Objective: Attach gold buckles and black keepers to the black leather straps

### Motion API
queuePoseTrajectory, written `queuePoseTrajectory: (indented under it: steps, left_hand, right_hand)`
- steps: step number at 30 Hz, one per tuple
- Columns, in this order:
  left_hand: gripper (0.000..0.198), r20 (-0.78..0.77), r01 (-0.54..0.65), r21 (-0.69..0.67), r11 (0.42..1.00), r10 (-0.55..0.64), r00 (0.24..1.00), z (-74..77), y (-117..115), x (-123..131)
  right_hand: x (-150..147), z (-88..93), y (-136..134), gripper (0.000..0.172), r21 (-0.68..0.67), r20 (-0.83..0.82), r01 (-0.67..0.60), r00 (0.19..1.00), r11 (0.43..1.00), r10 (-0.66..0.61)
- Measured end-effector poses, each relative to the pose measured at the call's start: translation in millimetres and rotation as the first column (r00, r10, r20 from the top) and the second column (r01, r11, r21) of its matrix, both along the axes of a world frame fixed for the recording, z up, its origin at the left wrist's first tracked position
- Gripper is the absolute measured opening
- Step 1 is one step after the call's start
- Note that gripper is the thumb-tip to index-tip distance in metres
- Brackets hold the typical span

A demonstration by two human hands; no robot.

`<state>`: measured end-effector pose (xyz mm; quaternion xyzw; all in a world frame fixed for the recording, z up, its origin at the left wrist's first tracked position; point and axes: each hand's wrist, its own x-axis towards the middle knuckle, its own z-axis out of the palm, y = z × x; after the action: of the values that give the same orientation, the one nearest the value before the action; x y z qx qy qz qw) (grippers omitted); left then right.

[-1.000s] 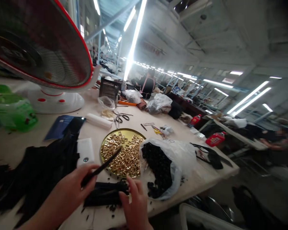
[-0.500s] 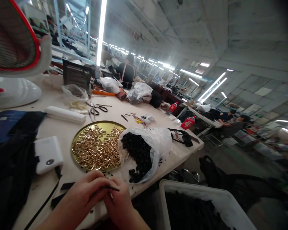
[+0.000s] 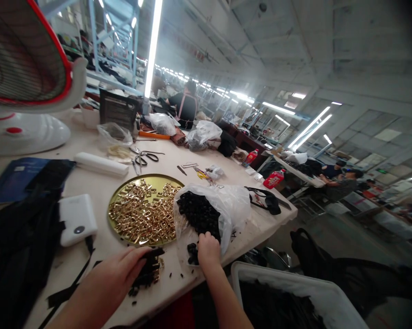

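My left hand (image 3: pixel 125 267) is closed on a short black strap (image 3: pixel 156 252), just in front of the round tray. Beneath and beside that strap lies a small cluster of black straps with gold buckles (image 3: pixel 154 270), partly covered by my fingers. My right hand (image 3: pixel 209 249) reaches into the mouth of a clear plastic bag (image 3: pixel 235 201), its fingers curled among small black pieces (image 3: pixel 199 212). What those fingertips grip is hidden. A gold round tray (image 3: pixel 112 228) full of loose gold buckles (image 3: pixel 140 217) sits between the hands and the table's far side.
A white power bank (image 3: pixel 78 218) with a cable lies left, by black cloth (image 3: pixel 17 242). A red-rimmed fan (image 3: pixel 27 132) stands behind. Scissors (image 3: pixel 146 156) lie beyond the tray. Below the table's right edge is a white bin (image 3: pixel 295 269) of black material. People sit farther off.
My hands were together around a small dark piece and have parted. The right moved right into the bag; the left stayed near the tray with a strap. The view shifted slightly.
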<state>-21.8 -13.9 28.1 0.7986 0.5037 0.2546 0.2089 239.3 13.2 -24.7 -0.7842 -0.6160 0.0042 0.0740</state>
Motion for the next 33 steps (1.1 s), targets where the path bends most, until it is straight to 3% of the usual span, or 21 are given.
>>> queuePoseTrajectory:
  steps: [5,7,8,10,12,13,15,18,23,25,28,30,33]
  left_hand:
    - [0.032,0.006,-0.005,-0.247,0.969,0.007,1.0,7.1,-4.9,-5.2]
    - [0.03,0.063,0.017,-0.31,0.951,0.003,0.998,12.5,-5.5,-1.5]
    - [0.029,0.096,0.034,-0.334,0.942,-0.002,0.995,15.1,-5.7,1.1]
    - [0.029,0.16,0.065,-0.378,0.923,-0.004,0.987,18.6,-6.1,6.3]
    - [0.029,0.212,0.072,-0.409,0.91,0.018,0.977,19.0,-7.7,9.7]
    - [0.029,0.226,0.067,-0.419,0.905,0.033,0.973,18.1,-9.2,10.2]
    - [0.029,0.228,0.05,-0.434,0.899,0.056,0.972,15.0,-12.7,9.1]
    - [0.028,0.194,0.047,-0.467,0.883,0.051,0.98,11.2,-16.9,4.8]
    - [0.025,0.155,0.067,-0.489,0.87,0.011,0.988,12.5,-15.9,2.4]
    - [0.024,0.155,0.043,-0.506,0.861,0.041,0.987,14.7,-15.3,2.5]
    - [0.021,0.213,0.072,-0.596,0.8,0.071,0.974,16.2,-16.4,-1.1]
    - [0.019,0.262,0.12,-0.623,0.773,0.061,0.963,13.3,-18.1,-6.8]
    - [0.017,0.345,0.209,-0.625,0.752,0.026,0.938,2.0,-21.2,-16.3]
  right_hand:
    - [-1.9,17.5,-6.9,0.005,0.033,-0.17,-0.049,0.984,0.998,0.054]
    - [-13.5,28.4,-13.3,0.008,0.044,-0.446,-0.107,0.888,0.993,0.116]
    - [-22.4,33.3,-17.7,0.012,0.051,-0.642,-0.133,0.755,0.99,0.135]
    - [-44.0,40.0,-27.9,0.021,0.046,-0.949,-0.161,0.301,0.986,0.094]
    - [-65.8,41.0,-37.8,0.028,0.02,-0.997,-0.171,-0.081,0.985,0.006]
    - [-75.2,39.4,-41.8,0.03,0.015,-0.979,-0.167,-0.204,0.986,-0.019]
    - [-89.4,33.5,-46.7,0.03,0.022,-0.942,-0.128,-0.335,0.992,-0.022]
    - [-101.1,24.1,-47.9,0.028,0.025,-0.944,-0.053,-0.33,0.998,0.006]
    - [-110.4,22.2,-47.5,0.031,0.018,-0.992,-0.128,-0.125,0.992,0.002]
    - [-111.9,25.0,-48.8,0.029,0.007,-0.992,-0.174,-0.125,0.985,-0.015]
    - [-110.7,29.9,-50.7,0.033,-0.032,-0.982,-0.259,-0.17,0.965,-0.078]
    - [-108.7,31.8,-50.6,0.032,-0.029,-0.988,-0.292,-0.137,0.956,-0.072]
    - [-107.6,30.3,-49.2,0.028,-0.02,-0.997,-0.234,-0.066,0.972,-0.036]
